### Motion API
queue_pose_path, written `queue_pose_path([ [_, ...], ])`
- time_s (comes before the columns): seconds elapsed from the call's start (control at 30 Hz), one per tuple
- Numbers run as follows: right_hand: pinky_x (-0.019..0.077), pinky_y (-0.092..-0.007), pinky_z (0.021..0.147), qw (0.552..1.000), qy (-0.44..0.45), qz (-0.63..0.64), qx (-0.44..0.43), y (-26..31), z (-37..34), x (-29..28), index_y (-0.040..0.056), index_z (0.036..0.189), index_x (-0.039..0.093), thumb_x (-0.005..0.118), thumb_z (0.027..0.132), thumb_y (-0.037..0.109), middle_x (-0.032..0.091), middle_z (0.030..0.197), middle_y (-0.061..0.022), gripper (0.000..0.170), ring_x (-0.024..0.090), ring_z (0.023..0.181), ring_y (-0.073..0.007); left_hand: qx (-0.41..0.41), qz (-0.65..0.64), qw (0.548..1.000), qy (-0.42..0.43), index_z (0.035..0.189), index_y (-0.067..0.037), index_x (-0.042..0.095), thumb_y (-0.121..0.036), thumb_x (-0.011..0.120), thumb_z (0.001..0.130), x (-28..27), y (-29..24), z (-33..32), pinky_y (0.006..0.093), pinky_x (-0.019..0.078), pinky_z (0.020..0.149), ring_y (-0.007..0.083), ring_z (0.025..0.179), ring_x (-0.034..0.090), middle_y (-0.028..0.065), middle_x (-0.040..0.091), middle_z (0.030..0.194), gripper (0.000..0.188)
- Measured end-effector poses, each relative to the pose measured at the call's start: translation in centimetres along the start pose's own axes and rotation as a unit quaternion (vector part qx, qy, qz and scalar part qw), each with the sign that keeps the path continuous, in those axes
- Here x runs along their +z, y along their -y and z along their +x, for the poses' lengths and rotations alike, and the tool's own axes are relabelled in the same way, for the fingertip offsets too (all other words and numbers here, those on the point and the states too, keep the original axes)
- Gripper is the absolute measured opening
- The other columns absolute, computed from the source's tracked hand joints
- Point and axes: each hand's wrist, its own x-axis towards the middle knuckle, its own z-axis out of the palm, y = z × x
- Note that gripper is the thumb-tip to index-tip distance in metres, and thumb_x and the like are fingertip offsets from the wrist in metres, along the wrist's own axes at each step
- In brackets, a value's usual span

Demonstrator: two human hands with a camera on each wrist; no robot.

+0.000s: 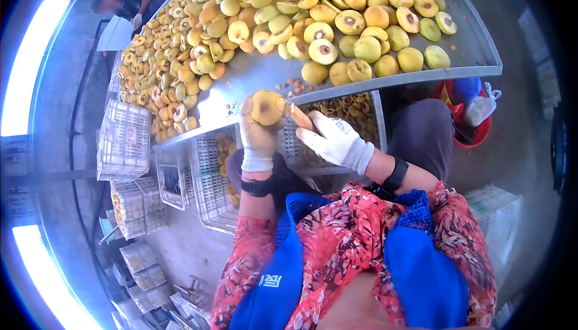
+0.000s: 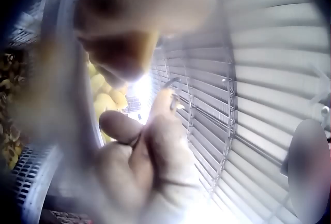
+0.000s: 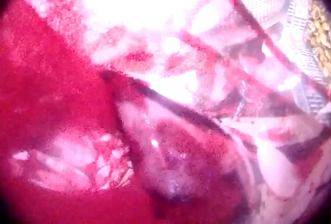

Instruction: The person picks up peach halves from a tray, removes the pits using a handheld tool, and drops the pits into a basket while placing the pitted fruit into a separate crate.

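Note:
My left hand (image 1: 259, 140), in a white glove, holds a yellow peach (image 1: 265, 107) just past the near edge of the metal table. In my gloved right hand (image 1: 335, 143) is a pitting knife with a wooden handle (image 1: 301, 117), gripped with the metal end toward the peach. The left wrist view shows the knife's curved metal tip (image 2: 172, 83) below the dark underside of the peach (image 2: 137, 56). A red floral sleeve (image 3: 57, 89) covers most of the right wrist view.
Many halved peaches (image 1: 350, 22) are heaped on the metal table (image 1: 265, 71). Under its edge stand plastic crates (image 1: 211, 191) holding fruit. A red bucket (image 1: 481, 131) with bags is at right. Stacked crates (image 1: 124, 140) stand at left; another person (image 1: 123, 5) is far left.

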Motion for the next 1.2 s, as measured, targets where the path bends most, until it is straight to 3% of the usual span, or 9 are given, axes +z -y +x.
queue_pose_path([
  [0.23, 0.0476, -0.0468, 0.073, 0.998, 0.013, -0.051, 0.042, -0.1, -0.1, -0.8, 0.0001, 0.102, 0.055, 0.051, 0.092, 0.044, 0.064, 0.085, -0.0228, 0.045, 0.062, 0.084, -0.0401, 0.01, 0.007, 0.993, 0.12, 0.136, -0.006, 0.043, -0.045, 0.039, 0.096, 1.3, 1.4, -2.3, 0.0395, 0.0513, 0.085, 0.026, 0.109, 0.057, 0.0127, 0.056, 0.123, 0.056],
  [0.33, 0.0484, -0.0431, 0.071, 0.981, 0.102, 0.072, 0.149, 1.3, 0.0, -1.9, -0.001, 0.104, 0.055, 0.051, 0.092, 0.043, 0.064, 0.078, -0.0198, 0.046, 0.064, 0.078, -0.0356, 0.045, 0.073, 0.99, 0.112, 0.14, -0.006, 0.037, -0.047, 0.039, 0.098, 1.9, 1.4, -2.8, 0.04, 0.0505, 0.087, 0.025, 0.11, 0.057, 0.0124, 0.055, 0.125, 0.059],
  [0.4, 0.0484, -0.0403, 0.069, 0.917, 0.133, 0.283, 0.25, 1.3, -0.1, -1.6, -0.0014, 0.104, 0.055, 0.05, 0.092, 0.042, 0.063, 0.073, -0.0169, 0.046, 0.064, 0.074, -0.0314, 0.069, 0.097, 0.988, 0.099, 0.141, -0.006, 0.037, -0.049, 0.039, 0.098, 2.2, 1.7, -3.0, 0.0394, 0.0503, 0.088, 0.0242, 0.109, 0.056, 0.0116, 0.055, 0.125, 0.06],
  [0.53, 0.0478, -0.0429, 0.072, 0.939, 0.113, 0.237, 0.22, 0.8, -0.5, -1.1, -0.0006, 0.104, 0.055, 0.05, 0.093, 0.043, 0.064, 0.08, -0.0204, 0.045, 0.064, 0.08, -0.0359, 0.124, 0.134, 0.981, 0.068, 0.138, -0.006, 0.039, -0.055, 0.041, 0.096, 1.9, 2.7, -2.3, 0.0387, 0.0503, 0.087, 0.0239, 0.103, 0.058, 0.0111, 0.056, 0.118, 0.064],
  [0.6, 0.0465, -0.0457, 0.077, 0.997, 0.052, 0.037, 0.054, 0.0, -0.7, -0.8, -0.0001, 0.104, 0.055, 0.049, 0.094, 0.044, 0.064, 0.089, -0.0242, 0.045, 0.062, 0.088, -0.0405, 0.102, 0.105, 0.986, 0.076, 0.136, -0.006, 0.04, -0.057, 0.039, 0.096, 1.4, 3.0, -2.1, 0.0387, 0.051, 0.085, 0.0243, 0.098, 0.059, 0.0116, 0.056, 0.116, 0.065],
  [0.87, 0.0451, -0.0479, 0.08, 0.995, 0.084, 0.045, 0.041, -0.1, -0.5, -0.7, -0.0004, 0.104, 0.055, 0.049, 0.094, 0.045, 0.063, 0.095, -0.0269, 0.047, 0.059, 0.094, -0.0438, 0.124, 0.113, 0.985, 0.037, 0.126, 0.0, 0.046, -0.062, 0.028, 0.096, 2.7, 2.8, -2.7, 0.0359, 0.0533, 0.073, 0.0244, 0.08, 0.062, 0.015, 0.06, 0.107, 0.071],
  [1.03, 0.0456, -0.0482, 0.08, 0.995, 0.093, 0.001, 0.031, -0.2, -0.5, -0.9, 0.0, 0.104, 0.055, 0.048, 0.094, 0.044, 0.063, 0.096, -0.0271, 0.046, 0.059, 0.095, -0.0431, 0.252, 0.353, 0.901, -0.015, 0.121, 0.002, 0.049, -0.054, 0.021, 0.1, 2.4, 3.0, -2.5, 0.0309, 0.0523, 0.072, 0.0225, 0.079, 0.062, 0.0156, 0.063, 0.101, 0.067],
  [1.17, 0.048, -0.0487, 0.076, 0.985, 0.108, -0.132, 0.009, -0.1, -0.2, -1.6, 0.0019, 0.102, 0.053, 0.049, 0.093, 0.042, 0.065, 0.09, -0.0241, 0.041, 0.063, 0.087, -0.0409, 0.277, 0.4, 0.874, 0.001, 0.117, 0.001, 0.053, -0.05, 0.027, 0.101, 1.1, 2.9, -2.1, 0.0311, 0.0517, 0.072, 0.0228, 0.081, 0.063, 0.0146, 0.064, 0.098, 0.059],
  [1.2, 0.049, -0.0491, 0.073, 0.978, 0.121, -0.168, 0.012, 0.0, -0.1, -2.1, 0.0026, 0.101, 0.053, 0.05, 0.092, 0.041, 0.066, 0.087, -0.0228, 0.04, 0.064, 0.084, -0.04, 0.342, 0.538, 0.771, -0.006, 0.115, 0.0, 0.054, -0.047, 0.034, 0.101, -0.6, 3.0, -1.6, 0.0314, 0.0514, 0.072, 0.0228, 0.081, 0.063, 0.0139, 0.064, 0.096, 0.053],
])
